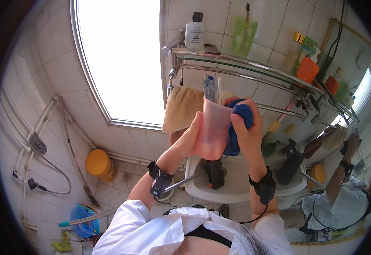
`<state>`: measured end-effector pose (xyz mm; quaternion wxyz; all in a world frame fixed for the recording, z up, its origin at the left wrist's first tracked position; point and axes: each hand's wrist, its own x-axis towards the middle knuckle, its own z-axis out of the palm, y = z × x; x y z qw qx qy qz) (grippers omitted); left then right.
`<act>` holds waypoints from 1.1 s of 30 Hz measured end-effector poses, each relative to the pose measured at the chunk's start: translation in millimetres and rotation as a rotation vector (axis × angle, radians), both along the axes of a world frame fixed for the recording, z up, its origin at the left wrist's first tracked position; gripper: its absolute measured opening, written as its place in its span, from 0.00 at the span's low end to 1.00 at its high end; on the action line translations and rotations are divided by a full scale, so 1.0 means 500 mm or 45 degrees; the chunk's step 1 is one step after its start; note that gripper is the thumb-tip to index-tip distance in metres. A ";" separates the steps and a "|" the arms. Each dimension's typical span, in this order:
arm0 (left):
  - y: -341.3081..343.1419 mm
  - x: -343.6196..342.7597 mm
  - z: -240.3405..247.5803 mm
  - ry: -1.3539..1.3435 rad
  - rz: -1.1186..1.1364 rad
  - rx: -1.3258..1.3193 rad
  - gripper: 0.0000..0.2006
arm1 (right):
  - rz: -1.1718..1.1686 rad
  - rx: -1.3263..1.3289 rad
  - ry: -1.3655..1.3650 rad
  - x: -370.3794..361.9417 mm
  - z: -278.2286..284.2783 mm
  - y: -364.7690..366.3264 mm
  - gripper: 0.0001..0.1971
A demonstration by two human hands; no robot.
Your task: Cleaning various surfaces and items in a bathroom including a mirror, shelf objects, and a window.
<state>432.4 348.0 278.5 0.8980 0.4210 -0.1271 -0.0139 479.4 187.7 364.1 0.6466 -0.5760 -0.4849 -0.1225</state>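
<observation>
In front of me, above the sink, my left hand (189, 138) grips a pink translucent cup (214, 127) from its left side. A tube (211, 87), white and blue, and a slim white item beside it stick up out of the cup's top. Bunched in my right hand (250, 134) is a blue cloth (242, 111), pressed against the cup's right side. Those fingers are wrapped round the cloth, and some of them are hidden behind it. A beige towel (181, 106) hangs from the rail just beyond my left hand.
A chrome-railed glass shelf (245, 61) holds a white bottle (194, 34), a green cup (243, 38) with a toothbrush, and an orange bottle (307, 70). Below are the white sink (198, 187) and a dark brush (214, 174). A mirror (347, 140) covers the right wall; a yellow bucket (99, 162) stands left.
</observation>
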 end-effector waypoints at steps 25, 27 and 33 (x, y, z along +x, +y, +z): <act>-0.004 0.023 0.024 -0.386 0.176 0.070 0.44 | -0.357 -0.132 -0.194 -0.053 0.081 -0.068 0.26; -0.021 0.027 0.036 -0.435 0.134 0.114 0.45 | -0.336 -0.346 -0.321 -0.035 0.112 -0.077 0.23; -0.051 0.015 0.106 -0.718 0.284 0.202 0.47 | -0.595 -0.397 -0.656 0.010 0.194 -0.119 0.14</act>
